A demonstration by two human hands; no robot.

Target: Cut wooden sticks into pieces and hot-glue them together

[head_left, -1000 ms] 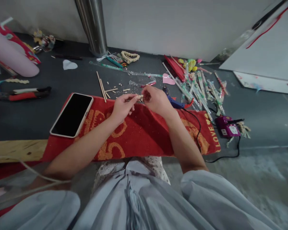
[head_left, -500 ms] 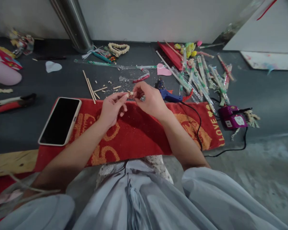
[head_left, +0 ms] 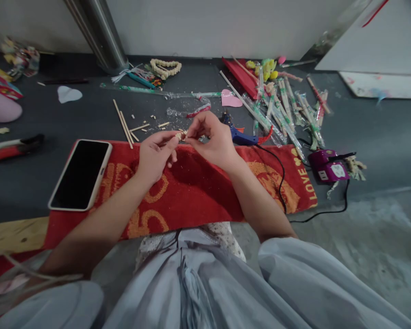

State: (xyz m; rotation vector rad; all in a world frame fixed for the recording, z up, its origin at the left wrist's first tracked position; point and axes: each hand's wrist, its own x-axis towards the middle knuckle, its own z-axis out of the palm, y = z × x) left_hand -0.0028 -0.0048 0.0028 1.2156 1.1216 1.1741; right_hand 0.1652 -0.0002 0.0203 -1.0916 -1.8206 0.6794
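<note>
My left hand (head_left: 152, 155) is closed, thumb and fingers pinching a small cream-coloured piece (head_left: 179, 136) that looks built from short stick bits. My right hand (head_left: 214, 139) meets it from the right, its thumb and forefinger pressed together at the piece's end. What sits between those right fingertips is too small to make out. Both hands are above the far edge of a red towel (head_left: 192, 205) with orange patterns. Just right of my right hand lies a blue glue gun (head_left: 245, 138). Thin wooden sticks (head_left: 123, 124) and cut stick bits lie beyond my left hand.
A phone (head_left: 80, 176) rests on the towel's left end. Pliers (head_left: 13, 148) are at far left. A stick-built heart frame (head_left: 166, 68) stands near the wall, left of wrapped chopsticks (head_left: 287, 103). A purple power box (head_left: 329, 165) and black cord lie at right.
My right fingers have shifted slightly at the piece's end, and more of the cream piece shows between the hands. The whole view has moved a little, with the table things sliding left.
</note>
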